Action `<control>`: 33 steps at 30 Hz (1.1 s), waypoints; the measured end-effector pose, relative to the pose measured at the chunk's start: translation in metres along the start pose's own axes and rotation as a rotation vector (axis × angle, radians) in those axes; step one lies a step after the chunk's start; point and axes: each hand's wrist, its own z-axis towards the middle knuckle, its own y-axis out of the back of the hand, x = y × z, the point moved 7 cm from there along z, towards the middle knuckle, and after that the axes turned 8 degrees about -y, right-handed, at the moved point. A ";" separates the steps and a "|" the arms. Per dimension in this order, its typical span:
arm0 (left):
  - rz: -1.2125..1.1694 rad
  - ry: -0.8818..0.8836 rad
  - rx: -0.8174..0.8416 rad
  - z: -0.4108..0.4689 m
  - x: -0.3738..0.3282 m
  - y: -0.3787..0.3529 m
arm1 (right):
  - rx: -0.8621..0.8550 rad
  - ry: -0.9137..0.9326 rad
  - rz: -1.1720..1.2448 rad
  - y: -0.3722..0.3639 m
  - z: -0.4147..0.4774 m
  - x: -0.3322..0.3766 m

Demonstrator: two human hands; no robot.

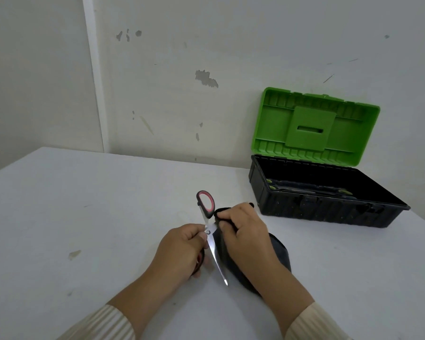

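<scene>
Your left hand [182,249] curls round the scissors [212,246]; right hand [245,231] pinches black cloth [282,253] against them. Open tabletop [84,217] lies left; toolbox [329,212] stands near, right.

hands: 2, left hand [182,249] and right hand [245,231], close together
scissors [212,249]: 1 pair, gripped by left hand
black cloth [280,251]: 1 piece, held in right hand
toolbox [317,212]: 1, beyond right hand, off to its right
green lid [275,123]: 1, on that toolbox
ribbed sleeves [103,325]: 2, behind the hands
table [84,229]: 1, beneath both hands
</scene>
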 end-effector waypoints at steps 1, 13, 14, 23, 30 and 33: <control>0.007 -0.009 0.003 0.001 0.000 0.000 | 0.010 0.016 -0.001 -0.001 -0.001 0.002; 0.010 0.042 0.086 -0.002 -0.003 -0.003 | -0.201 -0.459 0.251 0.050 0.010 -0.065; 0.025 0.039 0.085 -0.001 -0.003 -0.002 | -0.228 -0.451 0.290 0.055 0.008 -0.061; -0.006 0.014 0.007 -0.001 -0.004 0.005 | -0.024 0.020 0.119 -0.004 -0.006 0.001; -0.066 0.021 -0.001 -0.003 -0.008 -0.002 | -0.195 -0.380 0.165 0.045 0.008 -0.052; -0.078 0.031 -0.091 0.000 -0.006 0.009 | -0.011 -0.290 0.242 0.033 0.001 -0.023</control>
